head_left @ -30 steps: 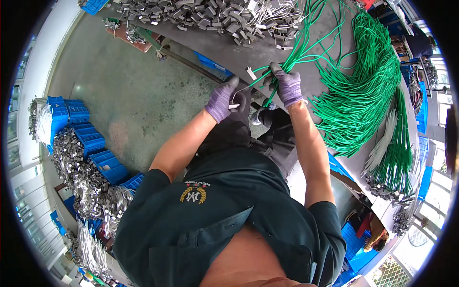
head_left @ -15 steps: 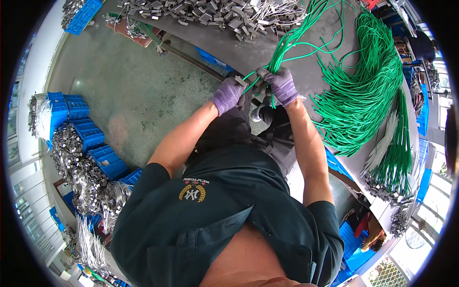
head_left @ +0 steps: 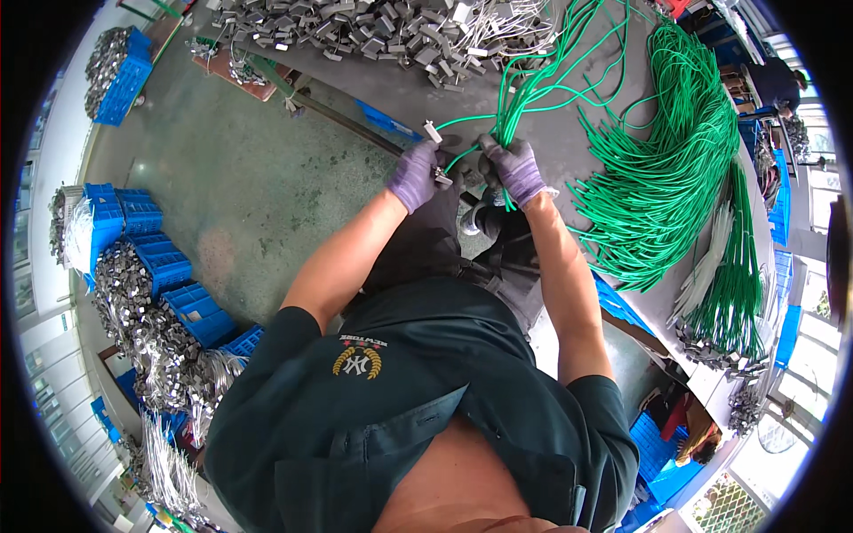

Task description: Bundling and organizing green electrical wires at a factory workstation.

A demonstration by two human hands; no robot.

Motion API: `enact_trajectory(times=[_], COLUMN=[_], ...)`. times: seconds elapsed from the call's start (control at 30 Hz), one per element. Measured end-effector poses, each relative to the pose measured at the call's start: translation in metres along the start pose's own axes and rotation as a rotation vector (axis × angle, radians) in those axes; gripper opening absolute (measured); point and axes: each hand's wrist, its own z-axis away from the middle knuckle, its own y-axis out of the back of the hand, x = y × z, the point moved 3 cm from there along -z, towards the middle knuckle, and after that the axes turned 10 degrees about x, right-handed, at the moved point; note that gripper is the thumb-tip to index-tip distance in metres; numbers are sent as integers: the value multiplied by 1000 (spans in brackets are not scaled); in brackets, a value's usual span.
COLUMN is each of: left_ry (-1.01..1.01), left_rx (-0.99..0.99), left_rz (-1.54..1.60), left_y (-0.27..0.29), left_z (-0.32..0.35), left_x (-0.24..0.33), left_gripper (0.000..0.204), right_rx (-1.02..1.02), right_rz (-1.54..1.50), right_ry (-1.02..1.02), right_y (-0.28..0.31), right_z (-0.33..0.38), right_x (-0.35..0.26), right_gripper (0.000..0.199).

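My right hand (head_left: 517,169), in a purple and grey work glove, is closed around a bundle of green cables (head_left: 508,120). Their short ends poke out below the fist, and their long lengths run away over the table. To its left, my gloved left hand (head_left: 414,179) is closed at the fingers, pinching a small grey metal block (head_left: 442,176) by a green cable. A second block, a pale metal one (head_left: 432,132), stands up just beyond those fingertips on the end of another green cable. How the left fingers grip is partly hidden.
A large heap of green cables (head_left: 657,195) covers the table's right side. Many grey metal blocks (head_left: 355,31) lie piled along its far part. Blue crates (head_left: 197,313) and more metal pieces (head_left: 147,306) line the left. A person (head_left: 773,84) is at the far right.
My left hand has shifted slightly left and down from the right hand. A metal block on a green cable now sticks up past its fingers. The right hand still grips the bundle.
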Motion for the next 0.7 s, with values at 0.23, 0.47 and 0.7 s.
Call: enact_trajectory(times=[0.23, 0.47, 0.7], left_ry=[-12, -1237, -1280], left_rx=[-36, 230, 54], left_rz=[13, -1349, -1805], left_y=[-23, -94, -113], left_z=[-9, -35, -38], left_x=[15, 11, -7], left_gripper=[47, 18, 19], right_rx=[98, 127, 21], right_rz=[-118, -515, -298], right_ry=[17, 256, 349], right_y=[59, 140, 154], right_z=[1, 20, 19], right_x=[9, -43, -43], right_gripper=[25, 27, 36])
